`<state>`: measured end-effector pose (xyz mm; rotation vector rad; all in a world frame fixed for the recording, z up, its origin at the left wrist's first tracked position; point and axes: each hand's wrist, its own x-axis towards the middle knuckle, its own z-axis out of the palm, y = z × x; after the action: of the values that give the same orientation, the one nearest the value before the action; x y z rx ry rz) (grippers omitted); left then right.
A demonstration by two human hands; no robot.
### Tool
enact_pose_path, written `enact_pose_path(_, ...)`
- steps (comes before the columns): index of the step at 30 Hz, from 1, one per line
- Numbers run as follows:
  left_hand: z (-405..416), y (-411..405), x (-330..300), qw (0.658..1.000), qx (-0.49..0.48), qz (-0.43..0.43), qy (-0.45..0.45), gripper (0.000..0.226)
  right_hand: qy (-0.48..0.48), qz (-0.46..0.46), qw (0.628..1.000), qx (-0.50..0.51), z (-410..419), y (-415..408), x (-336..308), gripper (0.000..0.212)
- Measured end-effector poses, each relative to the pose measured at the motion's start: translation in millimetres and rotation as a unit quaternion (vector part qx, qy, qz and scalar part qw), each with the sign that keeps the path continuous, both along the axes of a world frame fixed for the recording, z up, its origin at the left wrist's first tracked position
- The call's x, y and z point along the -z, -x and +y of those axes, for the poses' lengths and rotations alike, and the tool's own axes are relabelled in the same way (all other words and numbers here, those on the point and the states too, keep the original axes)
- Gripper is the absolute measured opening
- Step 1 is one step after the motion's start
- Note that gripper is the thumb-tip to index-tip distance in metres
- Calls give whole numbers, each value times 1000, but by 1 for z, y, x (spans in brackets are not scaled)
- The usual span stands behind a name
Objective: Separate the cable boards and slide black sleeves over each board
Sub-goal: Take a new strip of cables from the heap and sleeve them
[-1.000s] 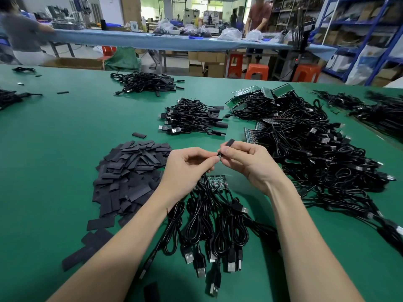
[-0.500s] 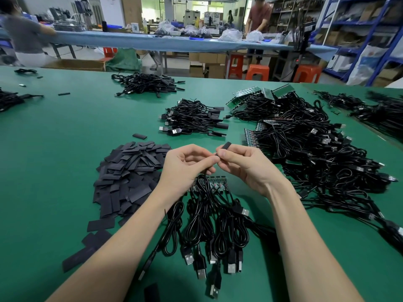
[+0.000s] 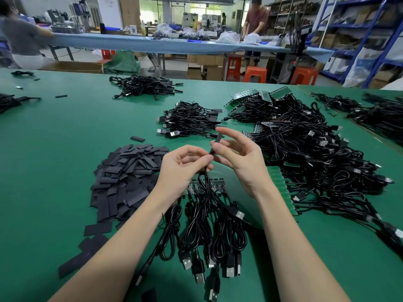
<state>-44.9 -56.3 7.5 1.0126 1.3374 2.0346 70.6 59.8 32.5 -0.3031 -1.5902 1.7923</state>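
Nearest on the green table (image 3: pixel 54 149), coiled black cables (image 3: pixel 202 232) lie with their USB plugs toward the camera, wired to a green strip of cable boards (image 3: pixel 214 188) beneath the wrists. Above it, the left hand (image 3: pixel 181 168) pinches a cable between thumb and forefinger, just below a black sleeve (image 3: pixel 216 142). The right hand (image 3: pixel 237 158) pinches that sleeve near its lower end with thumb and forefinger, its other fingers spread loosely apart; the sleeve stands nearly upright, probably over a board, though none shows. To the left lies a heap of loose sleeves (image 3: pixel 128 177); to the right a large cable tangle (image 3: pixel 316 160). Farther off sits a small pile of sleeved cables (image 3: pixel 189 120), then cardboard boxes (image 3: pixel 205 66), contents unseen.
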Motion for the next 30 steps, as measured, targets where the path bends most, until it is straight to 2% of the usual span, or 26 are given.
enact_pose_path(4,0,1,0,1000,1,-4,8,23,-4,12,1000,7,-1,1,0,34)
enact_pose_path(13,0,-1,-1,1000,7,-2,27,17,9,33,999,15,-1,2,1,22)
enact_pose_path(24,-1,-3,-3,999,2,10,30,13,85,27,996,14,-3,1,-2,17)
enact_pose_path(30,-1,-3,-1,999,-12,19,30,18,152,-3,987,-44,-2,-1,0,26)
